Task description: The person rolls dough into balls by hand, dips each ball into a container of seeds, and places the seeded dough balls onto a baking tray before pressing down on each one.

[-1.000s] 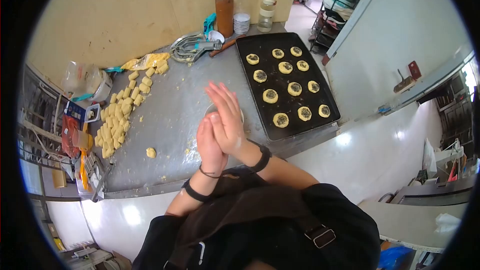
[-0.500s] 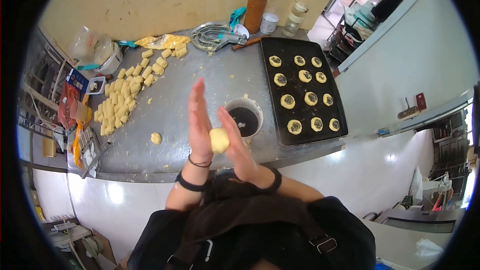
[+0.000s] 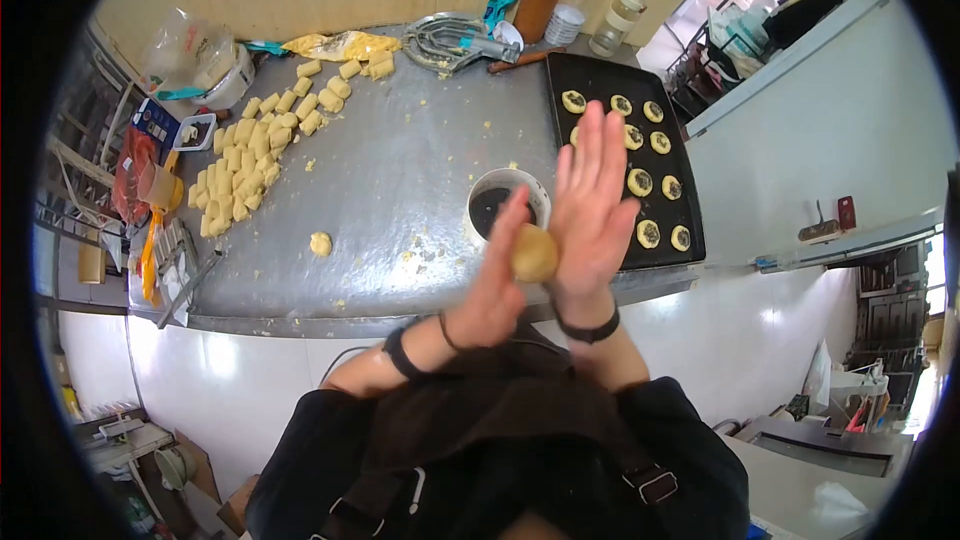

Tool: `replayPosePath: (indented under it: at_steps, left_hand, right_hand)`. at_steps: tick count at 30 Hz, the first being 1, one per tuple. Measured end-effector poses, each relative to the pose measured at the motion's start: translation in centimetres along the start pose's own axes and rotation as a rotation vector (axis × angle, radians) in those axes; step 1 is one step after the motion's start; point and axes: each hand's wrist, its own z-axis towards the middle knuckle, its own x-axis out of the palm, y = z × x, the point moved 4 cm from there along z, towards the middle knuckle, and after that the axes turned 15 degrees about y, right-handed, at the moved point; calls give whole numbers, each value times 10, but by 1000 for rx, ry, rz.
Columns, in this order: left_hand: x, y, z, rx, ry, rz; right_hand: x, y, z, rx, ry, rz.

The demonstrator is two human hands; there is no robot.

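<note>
Left hand (image 3: 490, 285) and right hand (image 3: 592, 205) are pressing flat on a dough ball (image 3: 534, 253), above the bench (image 3: 390, 190). Uneven palm pressure is risking the ball slipping into the near bowl (image 3: 497, 195).

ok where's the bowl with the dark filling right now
In the head view the bowl sits on the metal table, just left of the black baking tray, partly hidden behind the left hand and the dough ball.
</note>
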Motion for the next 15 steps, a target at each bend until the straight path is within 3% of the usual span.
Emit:
replayPosePath:
  at_steps: [1,2,3,5,8,9,10,12,14,15]
  left_hand:
    - [4,-18,0,36,72,104]
    - [-5,-29,6,-131,-41,-175]
    - [-19,-27,9,-53,-123,-188]
    - [-46,-25,14,106,-280,-194]
    - [-57,-24,6,2,-176,93]
    - [-38,-22,-5,17,-100,97]
    - [-18,-21,-14,37,-24,101]
    - [-8,-17,-21,28,16,-48]
    - [-13,-7,-25,-14,-91,-364]
    - [-13,1,-26,-22,-94,-361]
  right_hand:
    - [2,-11,-9,58,20,-46]
    - [5,-23,-18,115,43,-93]
    - [7,-34,-27,172,68,-141]
    - [36,-43,-56,260,313,-164]
    - [29,-20,-47,139,226,-170]
    - [26,-5,-24,79,4,24]
    - [18,-1,-10,104,-66,7]
    - [20,-5,-14,160,-37,-1]
    - [51,-38,-58,222,168,15]
    - [60,-42,-64,252,273,21]
